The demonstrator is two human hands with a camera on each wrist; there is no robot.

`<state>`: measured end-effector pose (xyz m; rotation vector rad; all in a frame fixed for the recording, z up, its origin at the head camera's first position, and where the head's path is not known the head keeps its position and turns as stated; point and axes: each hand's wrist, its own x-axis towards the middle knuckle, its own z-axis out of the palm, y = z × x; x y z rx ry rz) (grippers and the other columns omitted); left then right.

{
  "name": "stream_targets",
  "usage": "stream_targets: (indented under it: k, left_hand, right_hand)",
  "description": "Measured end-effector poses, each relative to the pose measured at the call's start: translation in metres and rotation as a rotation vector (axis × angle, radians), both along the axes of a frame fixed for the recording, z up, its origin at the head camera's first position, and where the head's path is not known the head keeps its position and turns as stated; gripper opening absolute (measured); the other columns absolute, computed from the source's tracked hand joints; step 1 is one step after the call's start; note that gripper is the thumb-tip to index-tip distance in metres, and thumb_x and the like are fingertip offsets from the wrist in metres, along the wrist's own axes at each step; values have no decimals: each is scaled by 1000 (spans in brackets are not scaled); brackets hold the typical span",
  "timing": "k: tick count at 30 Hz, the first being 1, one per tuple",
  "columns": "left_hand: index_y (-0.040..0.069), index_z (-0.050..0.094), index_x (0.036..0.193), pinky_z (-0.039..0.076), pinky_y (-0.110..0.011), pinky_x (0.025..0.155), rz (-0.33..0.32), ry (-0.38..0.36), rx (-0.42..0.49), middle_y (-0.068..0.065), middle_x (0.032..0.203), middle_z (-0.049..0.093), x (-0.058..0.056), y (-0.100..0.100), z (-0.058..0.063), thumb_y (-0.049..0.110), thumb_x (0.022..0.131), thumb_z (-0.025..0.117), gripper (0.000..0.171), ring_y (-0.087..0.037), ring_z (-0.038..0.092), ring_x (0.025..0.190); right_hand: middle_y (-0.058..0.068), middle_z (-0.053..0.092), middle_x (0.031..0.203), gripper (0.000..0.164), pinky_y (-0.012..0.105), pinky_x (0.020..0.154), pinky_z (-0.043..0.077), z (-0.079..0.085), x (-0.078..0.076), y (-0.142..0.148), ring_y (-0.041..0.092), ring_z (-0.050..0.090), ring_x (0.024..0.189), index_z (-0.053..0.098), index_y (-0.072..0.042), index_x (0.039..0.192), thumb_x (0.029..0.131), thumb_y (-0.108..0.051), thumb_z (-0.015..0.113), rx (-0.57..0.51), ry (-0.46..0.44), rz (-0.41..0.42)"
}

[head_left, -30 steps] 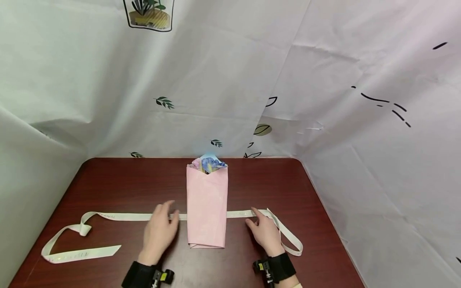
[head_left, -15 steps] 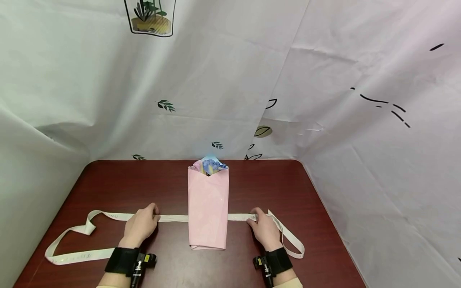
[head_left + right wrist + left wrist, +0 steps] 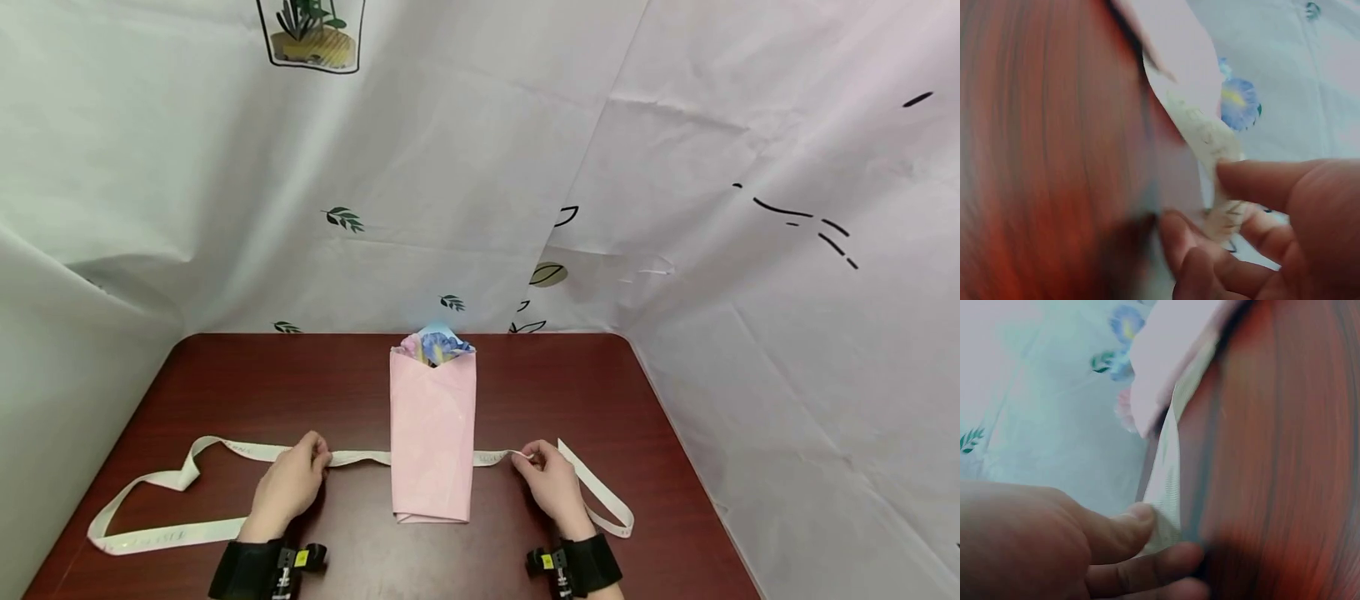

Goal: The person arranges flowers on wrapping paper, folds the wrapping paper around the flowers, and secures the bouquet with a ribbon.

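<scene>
A bouquet (image 3: 432,437) in pink wrapping paper lies upright in the head view, with blue and pink flowers (image 3: 438,345) showing at its top. A cream ribbon with printed lettering (image 3: 360,457) passes beneath it, coming out on both sides. On the bouquet's left, my left hand (image 3: 288,483) pinches the ribbon between thumb and fingers. My right hand (image 3: 553,483) pinches the ribbon on the other side. In the left wrist view the ribbon (image 3: 1169,462) twists from the thumb toward the pink paper. The right wrist view shows the ribbon (image 3: 1194,125) running from the fingertips to the wrapping.
The ribbon's long left tail (image 3: 165,537) curls across the dark red wooden table (image 3: 300,383). Its shorter right tail (image 3: 603,496) loops beside the right wrist. White printed cloth (image 3: 450,167) hangs behind and along both sides of the table.
My left hand has moved left along the ribbon, away from the bouquet, and now pinches it. The right hand has gripped the ribbon too, and the stretches near the bouquet now bend and twist.
</scene>
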<state>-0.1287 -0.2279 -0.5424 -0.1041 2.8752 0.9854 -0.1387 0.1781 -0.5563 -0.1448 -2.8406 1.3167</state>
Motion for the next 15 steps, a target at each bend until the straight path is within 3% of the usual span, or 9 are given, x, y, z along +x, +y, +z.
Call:
stream_targets:
  k: [4, 7, 11, 13, 15]
  left_hand:
    - [4, 52, 108, 46, -31, 67, 110, -21, 323, -12, 101, 71, 6, 9, -4, 17, 108, 50, 13, -16, 66, 77]
    - [1, 47, 121, 49, -28, 80, 172, 5, 642, -18, 133, 62, 7, 18, -11, 21, 108, 50, 24, -11, 66, 102]
    - [8, 28, 144, 46, -30, 96, 309, 111, 1177, -16, 155, 39, 5, 27, -18, 20, 108, 49, 43, -13, 54, 128]
    - [17, 18, 148, 40, -33, 102, 411, 213, 1418, -13, 154, 36, 3, 30, -17, 17, 108, 47, 49, -18, 48, 136]
    - [24, 12, 148, 32, -36, 106, 513, 335, 1601, -10, 152, 34, 1, 31, -14, 13, 108, 46, 54, -25, 42, 142]
  right_hand:
    - [8, 66, 95, 23, 26, 67, 48, -6, -1, -5, 17, 61, 77, 71, -8, 110, 95, -25, 73, -359, -37, -64]
    - [19, 64, 124, 34, 31, 83, 53, -8, -2, -9, 21, 65, 100, 60, -2, 130, 100, -17, 66, -636, -45, -116]
    - [23, 48, 148, 58, 42, 103, 48, -4, -3, -15, 25, 58, 126, 28, -11, 157, 105, -9, 54, -938, -51, -208]
    - [22, 40, 155, 73, 46, 109, 43, -1, -3, -17, 29, 50, 137, 5, -19, 163, 106, -8, 50, -1074, -54, -260]
    - [20, 31, 161, 85, 48, 114, 36, 4, -2, -19, 31, 39, 145, -18, -23, 161, 108, -9, 47, -1205, -51, -306]
